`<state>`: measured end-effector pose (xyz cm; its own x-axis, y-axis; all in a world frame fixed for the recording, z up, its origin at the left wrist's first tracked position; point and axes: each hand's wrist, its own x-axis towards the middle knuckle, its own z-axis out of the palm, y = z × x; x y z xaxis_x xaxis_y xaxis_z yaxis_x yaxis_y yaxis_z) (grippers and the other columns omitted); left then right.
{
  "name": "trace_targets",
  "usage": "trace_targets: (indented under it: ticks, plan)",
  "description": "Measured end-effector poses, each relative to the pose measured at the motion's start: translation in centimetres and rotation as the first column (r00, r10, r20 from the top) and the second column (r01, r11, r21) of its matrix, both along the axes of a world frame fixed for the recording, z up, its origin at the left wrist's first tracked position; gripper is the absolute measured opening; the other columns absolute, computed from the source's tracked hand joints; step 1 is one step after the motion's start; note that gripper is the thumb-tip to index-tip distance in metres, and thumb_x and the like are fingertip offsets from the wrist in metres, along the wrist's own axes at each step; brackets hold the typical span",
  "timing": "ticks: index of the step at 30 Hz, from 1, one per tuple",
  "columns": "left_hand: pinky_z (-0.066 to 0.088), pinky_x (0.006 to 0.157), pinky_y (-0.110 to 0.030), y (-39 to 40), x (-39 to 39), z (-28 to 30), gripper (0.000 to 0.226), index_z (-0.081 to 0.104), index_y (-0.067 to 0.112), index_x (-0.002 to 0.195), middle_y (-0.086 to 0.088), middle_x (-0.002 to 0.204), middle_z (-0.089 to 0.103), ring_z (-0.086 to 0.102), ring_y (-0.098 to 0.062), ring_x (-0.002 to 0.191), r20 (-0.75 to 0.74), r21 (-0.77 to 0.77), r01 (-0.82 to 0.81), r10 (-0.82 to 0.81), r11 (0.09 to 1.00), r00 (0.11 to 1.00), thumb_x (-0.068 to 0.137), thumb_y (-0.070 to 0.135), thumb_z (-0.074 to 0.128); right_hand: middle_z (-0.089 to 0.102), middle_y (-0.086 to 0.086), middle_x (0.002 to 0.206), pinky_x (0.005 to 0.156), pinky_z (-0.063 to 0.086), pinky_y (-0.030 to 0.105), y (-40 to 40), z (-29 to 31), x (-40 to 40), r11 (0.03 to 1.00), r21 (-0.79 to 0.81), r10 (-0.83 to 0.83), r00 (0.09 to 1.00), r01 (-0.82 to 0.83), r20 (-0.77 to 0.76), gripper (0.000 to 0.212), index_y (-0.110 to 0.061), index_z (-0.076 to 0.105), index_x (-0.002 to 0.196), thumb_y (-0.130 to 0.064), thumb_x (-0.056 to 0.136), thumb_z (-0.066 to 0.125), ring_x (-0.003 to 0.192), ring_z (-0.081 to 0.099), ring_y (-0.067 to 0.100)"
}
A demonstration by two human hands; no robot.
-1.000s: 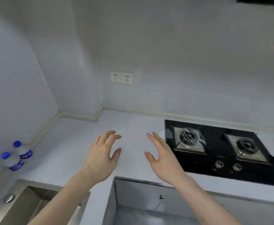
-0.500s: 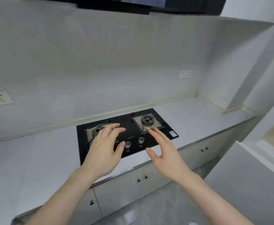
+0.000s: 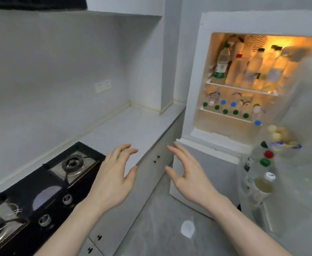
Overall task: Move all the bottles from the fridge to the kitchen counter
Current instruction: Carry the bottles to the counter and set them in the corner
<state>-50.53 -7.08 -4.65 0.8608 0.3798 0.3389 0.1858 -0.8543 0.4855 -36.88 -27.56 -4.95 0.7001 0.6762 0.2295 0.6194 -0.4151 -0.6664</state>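
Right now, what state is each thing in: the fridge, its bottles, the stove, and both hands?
fridge: open, interior light on
shelf bottles: upright, still inside
door bottles: standing in the door rack
stove: no flame visible
left hand: open, empty
right hand: open, empty
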Motion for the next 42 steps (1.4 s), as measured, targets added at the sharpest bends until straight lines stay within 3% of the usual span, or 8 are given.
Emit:
trace_targets:
  ticks: [10, 13, 20, 24, 28, 32, 34, 42]
  plan:
    - [0.034, 0.114, -0.031, -2.1, 17.2, -1.9, 0.046, 0.051, 0.032, 0.139, 0.014, 0.152, 0.038, 0.038, -0.012, 0.138, -0.047, 0.01, 0.43, -0.429, 0.903, 0.902, 0.095, 0.027, 0.063, 0.027, -0.023, 0.162, 0.115, 0.011, 0.006, -8.1, -0.6, 7.2, 0.896, -0.029, -0.443, 0.897, 0.443, 0.002, 0.06, -0.04, 0.041, 0.153, -0.032, 0.098, 0.065, 0.143, 0.019, -0.013]
    - [0.035, 0.114, -0.035, -4.2, 21.5, -2.3, 0.046, 0.049, 0.032, 0.139, 0.014, 0.153, 0.036, 0.037, -0.013, 0.139, -0.063, -0.002, 0.536, -0.535, 0.844, 0.842, 0.095, 0.027, 0.061, 0.03, -0.023, 0.161, 0.12, 0.021, 0.019, -10.2, -0.9, 8.6, 0.843, -0.018, -0.538, 0.843, 0.537, -0.019, 0.06, -0.041, 0.042, 0.151, -0.031, 0.097, 0.066, 0.147, 0.024, -0.007]
    - [0.026, 0.115, -0.024, -9.7, 29.6, -3.4, 0.048, 0.049, 0.03, 0.141, 0.013, 0.152, 0.038, 0.034, -0.012, 0.142, -0.099, -0.03, 0.681, -0.68, 0.732, 0.727, 0.095, 0.025, 0.061, 0.036, -0.028, 0.154, 0.116, 0.03, 0.019, -15.0, -1.5, 11.6, 0.754, 0.031, -0.656, 0.754, 0.656, -0.009, 0.056, -0.036, 0.048, 0.147, -0.027, 0.096, 0.069, 0.144, 0.029, -0.011]
    - [0.027, 0.118, -0.031, -12.9, 33.2, -4.3, 0.047, 0.048, 0.031, 0.142, 0.014, 0.151, 0.037, 0.033, -0.011, 0.142, -0.115, -0.061, 0.718, -0.72, 0.693, 0.685, 0.096, 0.027, 0.059, 0.04, -0.027, 0.152, 0.097, 0.035, 0.001, -16.7, -1.8, 13.1, 0.748, 0.059, -0.66, 0.75, 0.661, -0.041, 0.055, -0.034, 0.051, 0.145, -0.021, 0.095, 0.07, 0.145, 0.034, -0.004]
    - [0.031, 0.117, -0.034, -15.2, 36.1, -5.4, 0.047, 0.05, 0.029, 0.14, 0.013, 0.149, 0.04, 0.037, -0.012, 0.14, -0.129, -0.066, 0.759, -0.76, 0.648, 0.638, 0.095, 0.03, 0.06, 0.032, -0.036, 0.15, 0.115, 0.027, 0.011, -16.7, -2.9, 14.3, 0.761, 0.037, -0.647, 0.762, 0.647, -0.027, 0.053, -0.039, 0.051, 0.144, -0.026, 0.096, 0.069, 0.144, 0.028, -0.011]
    - [0.035, 0.114, -0.037, -16.8, 38.3, -6.9, 0.047, 0.049, 0.03, 0.139, 0.013, 0.146, 0.041, 0.041, -0.013, 0.136, -0.172, -0.073, 0.806, -0.803, 0.588, 0.57, 0.093, 0.032, 0.058, 0.028, -0.035, 0.154, 0.11, 0.03, 0.009, -16.9, -3.6, 14.5, 0.748, 0.0, -0.663, 0.747, 0.664, -0.042, 0.052, -0.042, 0.049, 0.144, -0.028, 0.097, 0.066, 0.143, 0.028, -0.012]
    - [0.036, 0.114, -0.036, -17.6, 39.4, -7.6, 0.047, 0.048, 0.031, 0.139, 0.014, 0.144, 0.041, 0.042, -0.013, 0.135, -0.193, -0.09, 0.835, -0.832, 0.543, 0.52, 0.092, 0.032, 0.058, 0.025, -0.037, 0.154, 0.107, 0.026, 0.002, -17.1, -4.0, 14.1, 0.738, -0.034, -0.675, 0.736, 0.674, -0.051, 0.049, -0.042, 0.049, 0.143, -0.03, 0.098, 0.064, 0.143, 0.028, -0.012]
    - [0.048, 0.099, -0.037, -22.0, 43.6, -10.0, 0.051, 0.045, 0.032, 0.141, 0.014, 0.134, 0.042, 0.054, -0.012, 0.113, -0.257, -0.151, 0.948, -0.937, 0.282, 0.238, 0.092, 0.034, 0.059, 0.022, -0.038, 0.157, 0.113, 0.033, 0.015, -17.4, -7.2, 12.8, 0.568, -0.142, -0.822, 0.567, 0.81, -0.056, 0.043, -0.046, 0.05, 0.137, -0.038, 0.098, 0.063, 0.14, 0.034, -0.012]
